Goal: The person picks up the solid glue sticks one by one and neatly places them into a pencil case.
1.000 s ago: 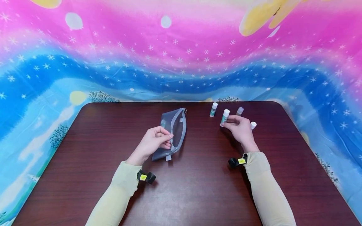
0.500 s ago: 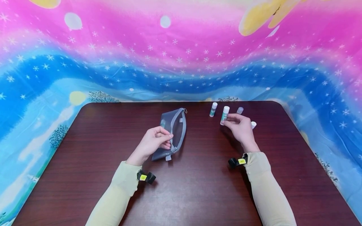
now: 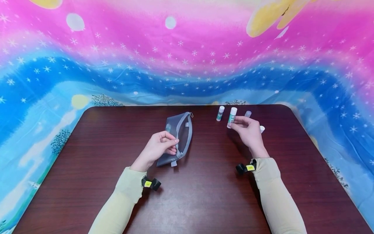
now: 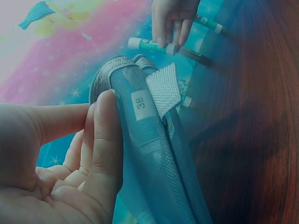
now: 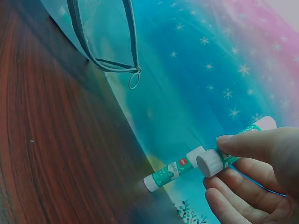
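Note:
My left hand (image 3: 162,146) pinches the near rim of a grey zip pouch (image 3: 176,121) between thumb and fingers. The pouch stands with its zipped mouth spread apart toward the right, and a pale green patch shows through its side. A glue stick (image 3: 232,116), white-capped with a green label, is pinched upright in my right hand (image 3: 247,131). In the right wrist view, the white base of the held glue stick (image 5: 212,162) faces the camera. Just left of it in the head view, a second glue stick (image 3: 220,113) stands on the table.
Behind my right hand stands a small tube with a translucent cap (image 3: 248,114). Partly hidden by that hand is another white-capped piece (image 3: 262,129). The dark wooden table (image 3: 193,195) ends at a patterned cloth backdrop (image 3: 187,65).
My right hand has raised the glue stick slightly, up off the spot where it was. The left hand and the pouch have stayed in place.

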Demonstrator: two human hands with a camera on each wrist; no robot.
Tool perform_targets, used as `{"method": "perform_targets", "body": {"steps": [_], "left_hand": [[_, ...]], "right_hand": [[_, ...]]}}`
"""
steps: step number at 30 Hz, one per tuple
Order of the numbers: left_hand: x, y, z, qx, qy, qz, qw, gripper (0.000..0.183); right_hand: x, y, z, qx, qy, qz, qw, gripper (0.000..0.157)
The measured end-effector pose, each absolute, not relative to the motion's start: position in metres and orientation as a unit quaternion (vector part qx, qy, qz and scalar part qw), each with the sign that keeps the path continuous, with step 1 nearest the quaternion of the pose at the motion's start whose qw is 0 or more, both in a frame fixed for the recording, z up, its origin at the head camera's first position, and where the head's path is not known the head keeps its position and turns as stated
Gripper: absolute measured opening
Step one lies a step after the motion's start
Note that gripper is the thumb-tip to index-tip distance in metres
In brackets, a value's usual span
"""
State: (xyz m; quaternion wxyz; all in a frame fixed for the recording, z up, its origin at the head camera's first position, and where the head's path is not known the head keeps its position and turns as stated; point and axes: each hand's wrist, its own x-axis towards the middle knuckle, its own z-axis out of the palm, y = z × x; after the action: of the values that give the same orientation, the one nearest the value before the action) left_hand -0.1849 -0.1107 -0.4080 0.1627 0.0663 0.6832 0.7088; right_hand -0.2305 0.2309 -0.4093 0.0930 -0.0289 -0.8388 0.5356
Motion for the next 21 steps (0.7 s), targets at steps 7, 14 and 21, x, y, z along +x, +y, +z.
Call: {"method": "perform_targets", "body": {"steps": [7, 14, 21], "left_hand": [[-0.185, -0.111, -0.411, 0.07, 0.685, 0.709, 0.154, 0.02], [-0.184, -0.11, -0.411, 0.071, 0.685, 0.71, 0.147, 0.017], [-0.184, -0.109, -0.411, 0.067, 0.682, 0.714, 0.144, 0.017]], "right_hand": [[-0.229, 0.229, -0.405, -0.017, -0.835, 0.538, 0.112, 0.037], [-0.226, 0.226, -0.4, -0.013, -0.832, 0.54, 0.125, 0.036], [-0.224, 0.223, -0.395, -0.006, -0.832, 0.537, 0.141, 0.036]]}}
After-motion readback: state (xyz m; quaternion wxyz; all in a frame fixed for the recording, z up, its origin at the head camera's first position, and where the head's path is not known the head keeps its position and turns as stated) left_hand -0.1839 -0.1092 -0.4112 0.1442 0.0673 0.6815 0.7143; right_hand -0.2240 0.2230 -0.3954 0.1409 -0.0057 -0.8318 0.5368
